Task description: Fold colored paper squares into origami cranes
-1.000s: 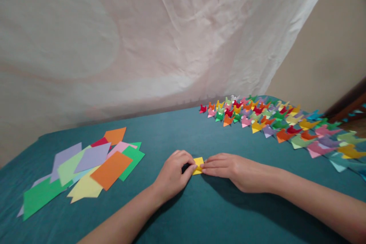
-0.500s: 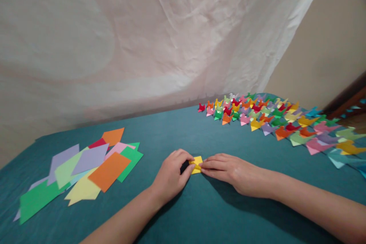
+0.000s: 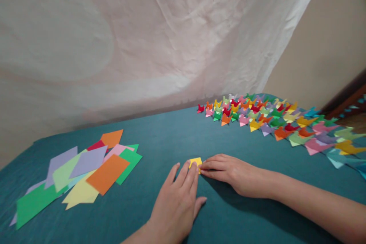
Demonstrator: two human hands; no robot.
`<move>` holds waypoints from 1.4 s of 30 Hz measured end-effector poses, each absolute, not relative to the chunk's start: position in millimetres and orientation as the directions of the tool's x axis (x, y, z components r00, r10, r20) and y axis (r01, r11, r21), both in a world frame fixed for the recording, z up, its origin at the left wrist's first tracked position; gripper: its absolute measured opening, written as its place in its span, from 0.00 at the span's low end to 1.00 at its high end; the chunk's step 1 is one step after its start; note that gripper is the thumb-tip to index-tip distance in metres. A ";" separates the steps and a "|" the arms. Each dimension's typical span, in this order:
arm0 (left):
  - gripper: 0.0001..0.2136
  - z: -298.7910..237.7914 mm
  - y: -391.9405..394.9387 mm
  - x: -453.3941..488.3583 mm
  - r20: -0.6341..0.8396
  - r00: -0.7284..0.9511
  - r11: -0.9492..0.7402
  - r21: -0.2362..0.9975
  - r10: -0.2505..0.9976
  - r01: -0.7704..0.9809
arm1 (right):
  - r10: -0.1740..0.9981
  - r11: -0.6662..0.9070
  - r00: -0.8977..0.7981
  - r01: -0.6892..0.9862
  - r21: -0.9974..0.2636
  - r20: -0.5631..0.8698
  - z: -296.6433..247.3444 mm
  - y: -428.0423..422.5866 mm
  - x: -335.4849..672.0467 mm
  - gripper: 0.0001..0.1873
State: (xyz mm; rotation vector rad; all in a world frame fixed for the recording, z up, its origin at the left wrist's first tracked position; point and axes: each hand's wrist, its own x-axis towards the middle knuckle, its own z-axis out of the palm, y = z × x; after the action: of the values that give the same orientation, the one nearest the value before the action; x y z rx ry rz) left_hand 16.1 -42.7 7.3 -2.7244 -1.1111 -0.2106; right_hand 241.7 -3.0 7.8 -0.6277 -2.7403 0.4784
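A small folded piece of yellow paper (image 3: pixel 196 161) lies flat on the teal cloth, partly covered by fingers. My left hand (image 3: pixel 177 202) is stretched out over it, palm down, with the fingertips on the paper's lower left part and the thumb apart to the right. From the other side, my right hand (image 3: pixel 233 171) has its fingers and thumb closed at the paper's right edge. The fingers hide the paper's lower part, so its folds there cannot be made out.
Loose coloured sheets (image 3: pixel 107 175) lie overlapping on the left of the table (image 3: pixel 160 133). Rows of folded paper birds (image 3: pixel 257 124) in many colours stand at the back right. A pale hanging cloth (image 3: pixel 160 45) closes off the far side.
My left hand has gone from pinching the paper's left edge to lying flat with fingers extended over it. My right hand stays at the right edge.
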 end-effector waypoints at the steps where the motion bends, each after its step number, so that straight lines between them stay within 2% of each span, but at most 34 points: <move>1: 0.24 7.1 -42.6 16.4 0.183 0.703 -0.694 -0.121 0.687 0.710 | 0.462 0.850 -0.864 0.369 -0.376 0.198 8.1 -3.1 241.8 0.29; 7: 0.29 9.5 -38.7 15.5 0.113 0.697 -0.688 -0.111 0.708 0.717 | 0.468 0.853 -0.869 0.395 -0.341 0.163 9.1 -4.5 242.2 0.28; 20: 0.28 7.5 -39.7 15.3 0.119 0.692 -0.686 -0.093 0.712 0.721 | 0.485 0.847 -0.855 0.406 -0.344 0.184 6.9 -6.3 243.0 0.28; 42: 0.28 12.6 -41.1 17.1 0.022 0.679 -0.674 -0.103 0.733 0.731 | 0.490 0.859 -0.849 0.430 -0.280 0.200 7.6 -8.1 239.5 0.23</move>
State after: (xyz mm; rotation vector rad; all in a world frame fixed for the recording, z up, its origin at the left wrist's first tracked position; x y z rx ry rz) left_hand 17.1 -41.1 12.6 -2.7835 -1.2176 0.0318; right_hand 239.5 -8.1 7.6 -0.6984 -2.7694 0.3277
